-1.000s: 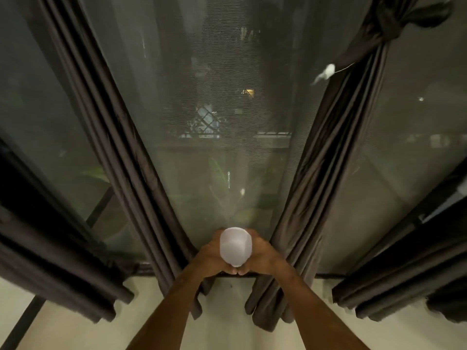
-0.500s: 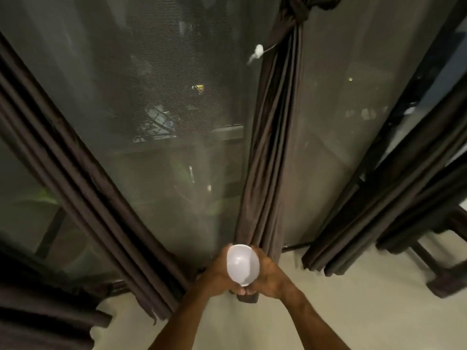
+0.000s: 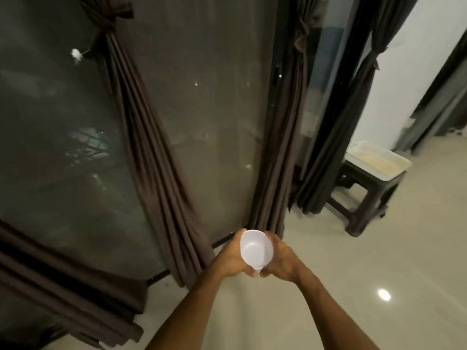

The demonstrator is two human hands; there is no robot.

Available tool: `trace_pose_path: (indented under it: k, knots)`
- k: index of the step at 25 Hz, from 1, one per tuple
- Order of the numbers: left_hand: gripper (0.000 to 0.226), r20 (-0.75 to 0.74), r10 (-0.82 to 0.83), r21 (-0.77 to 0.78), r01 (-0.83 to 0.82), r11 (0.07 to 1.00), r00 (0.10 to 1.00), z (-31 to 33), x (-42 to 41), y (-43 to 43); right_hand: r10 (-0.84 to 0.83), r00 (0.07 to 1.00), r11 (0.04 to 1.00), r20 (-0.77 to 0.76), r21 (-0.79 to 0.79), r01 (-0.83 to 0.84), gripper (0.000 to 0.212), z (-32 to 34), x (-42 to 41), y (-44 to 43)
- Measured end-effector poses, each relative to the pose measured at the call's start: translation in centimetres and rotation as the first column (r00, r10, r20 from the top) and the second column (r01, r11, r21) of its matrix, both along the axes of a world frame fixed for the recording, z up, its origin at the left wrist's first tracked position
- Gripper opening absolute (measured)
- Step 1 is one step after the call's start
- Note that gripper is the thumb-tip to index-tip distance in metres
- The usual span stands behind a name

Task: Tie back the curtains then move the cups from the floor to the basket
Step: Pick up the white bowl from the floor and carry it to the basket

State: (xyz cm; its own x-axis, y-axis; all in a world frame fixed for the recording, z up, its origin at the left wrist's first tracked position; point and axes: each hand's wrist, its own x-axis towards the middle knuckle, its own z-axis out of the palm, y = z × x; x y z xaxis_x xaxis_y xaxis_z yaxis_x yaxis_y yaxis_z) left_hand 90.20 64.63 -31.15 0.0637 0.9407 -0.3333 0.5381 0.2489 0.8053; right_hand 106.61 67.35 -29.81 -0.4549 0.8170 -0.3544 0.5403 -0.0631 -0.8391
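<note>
A white plastic cup (image 3: 255,251) is held in front of me, its open mouth tipped toward the camera. My left hand (image 3: 231,257) wraps its left side and my right hand (image 3: 280,258) wraps its right side. Dark brown curtains hang before the glass doors: one (image 3: 141,137) is tied back with a knot near its top, and another (image 3: 290,127) is tied further right. A white basket (image 3: 379,160) sits on a dark wooden stool (image 3: 364,200) at the right.
Glass doors with a dark frame fill the left and centre. More dark curtain folds (image 3: 63,286) bunch at the lower left, and another curtain (image 3: 348,102) hangs beside the stool. The pale tiled floor (image 3: 353,286) spreads to the right.
The view has swung to the right, bringing the stool and basket into sight. Both hands still hold the cup in front of me.
</note>
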Motion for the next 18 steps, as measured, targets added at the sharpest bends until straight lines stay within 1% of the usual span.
trace_pose_path:
  k: [2, 5, 8, 9, 11, 13, 15, 16, 18]
  knots:
    - [0.108, -0.011, -0.059, 0.006, 0.059, 0.998, 0.998, 0.2, 4.9, 0.4, -0.079, 0.995, 0.996, 0.061, 0.04, 0.077, 0.085, -0.1, 5.1, -0.6]
    - [0.109, -0.019, -0.131, 0.001, 0.131, 0.991, 0.991, 0.1, 11.1, 1.7, -0.181, 0.98, 0.981, 0.08, 0.086, 0.174, 0.081, 0.0, 11.4, -0.7]
    - [0.111, -0.051, -0.198, 0.0, 0.198, 0.98, 0.979, -0.3, 15.6, 4.6, -0.253, 0.959, 0.967, 0.128, 0.058, 0.248, 0.1, -0.3, 16.1, 1.0]
    - [0.111, -0.059, -0.226, -0.002, 0.226, 0.974, 0.972, -0.8, 17.2, 5.9, -0.283, 0.949, 0.959, 0.141, 0.053, 0.278, 0.102, -0.4, 17.7, 1.7]
    - [0.112, -0.099, -0.271, -0.03, 0.27, 0.962, 0.957, -1.1, 20.6, 8.3, -0.34, 0.928, 0.941, 0.152, 0.052, 0.336, 0.1, -0.9, 20.6, 2.9]
    - [0.114, -0.143, -0.294, -0.061, 0.288, 0.956, 0.945, -1.5, 23.7, 11.1, -0.4, 0.902, 0.916, 0.162, 0.09, 0.39, 0.092, -0.8, 22.9, 4.4]
    - [0.114, -0.075, -0.36, -0.044, 0.357, 0.933, 0.93, -1.6, 26.1, 14.2, -0.431, 0.89, 0.9, 0.149, 0.14, 0.413, 0.082, -1.0, 25.3, 6.6]
    - [0.113, -0.04, -0.41, -0.022, 0.41, 0.912, 0.911, -1.5, 27.1, 16.0, -0.452, 0.88, 0.889, 0.145, 0.149, 0.433, 0.08, -1.3, 26.6, 8.0]
    - [0.108, -0.03, -0.484, -0.005, 0.484, 0.875, 0.875, -1.0, 29.2, 19.6, -0.496, 0.855, 0.868, 0.15, 0.121, 0.482, 0.085, -0.7, 28.8, 10.8]
